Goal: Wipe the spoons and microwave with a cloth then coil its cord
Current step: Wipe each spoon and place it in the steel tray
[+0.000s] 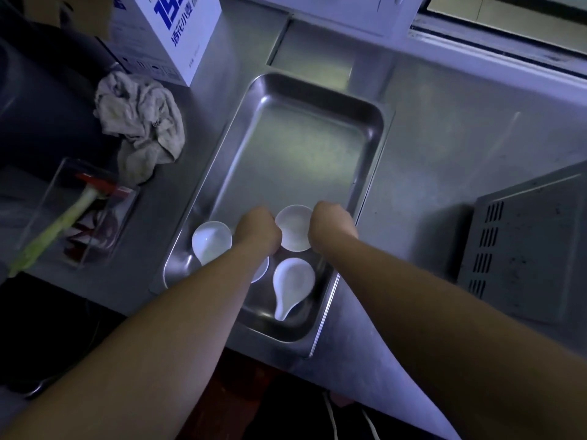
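Note:
A steel tray (365, 128) lies on the metal counter and holds several white ceramic spoons. One spoon (293, 228) sits between my two hands, another spoon (211, 241) lies left of my left arm, and a third spoon (292, 284) lies nearer me. My left hand (259, 228) and my right hand (333, 222) reach down into the tray on either side of the middle spoon, fingers bent out of sight. A crumpled grey cloth (139, 128) lies left of the tray. The grey vented microwave (524, 249) stands at the right.
A white box with blue print (171, 33) stands behind the cloth. A clear container (47, 198) with a green stalk and red peppers sits at the left, beside a large dark pot (41, 100). White cords (330, 414) hang below the counter's front edge.

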